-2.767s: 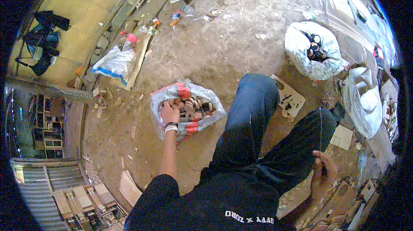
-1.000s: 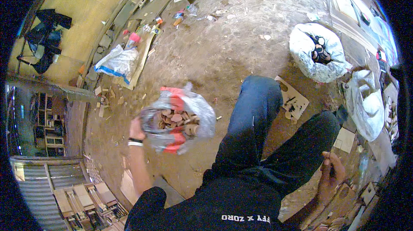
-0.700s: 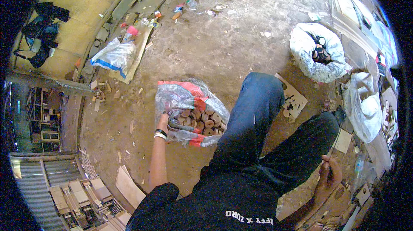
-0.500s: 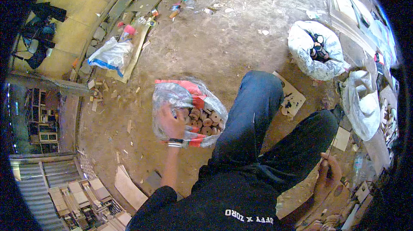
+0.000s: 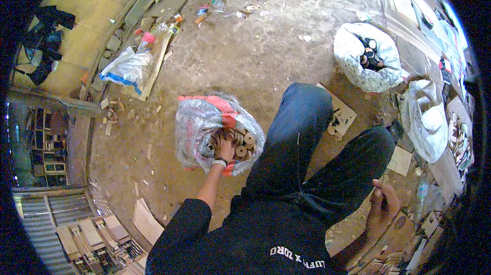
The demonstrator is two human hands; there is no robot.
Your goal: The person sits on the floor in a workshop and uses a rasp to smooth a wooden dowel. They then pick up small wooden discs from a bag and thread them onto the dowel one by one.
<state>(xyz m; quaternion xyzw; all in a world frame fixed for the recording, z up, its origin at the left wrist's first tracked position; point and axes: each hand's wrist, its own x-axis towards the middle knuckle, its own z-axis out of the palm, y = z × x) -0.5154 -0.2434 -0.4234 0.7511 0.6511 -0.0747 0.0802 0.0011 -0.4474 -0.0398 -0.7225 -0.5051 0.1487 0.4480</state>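
My left hand (image 5: 224, 149) reaches down into a clear plastic bag with red bands (image 5: 192, 137), among round wooden discs (image 5: 241, 151) with centre holes. Its fingertips are sunk among the discs, so whether they grip one is hidden. The bag stands on the ground left of my knees, its mouth spread. Beside my right thigh is my right hand (image 5: 384, 204), thumb and forefinger pinched together on a thin, wire-like strand (image 5: 381, 177) that is hard to make out.
A white sack (image 5: 353, 70) holding dark-edged round pieces stands beyond my knees, with another white sack (image 5: 427, 121) to its right. A stained board (image 5: 343, 114) lies by my knee. Wood scraps, a plastic sheet (image 5: 130, 68) and stacked wooden pieces (image 5: 94, 236) lie leftward.
My left hand has moved from the bag's left side rightward into its mouth, among the discs. The right hand stays pinched by my thigh. The whole view has shifted slightly.
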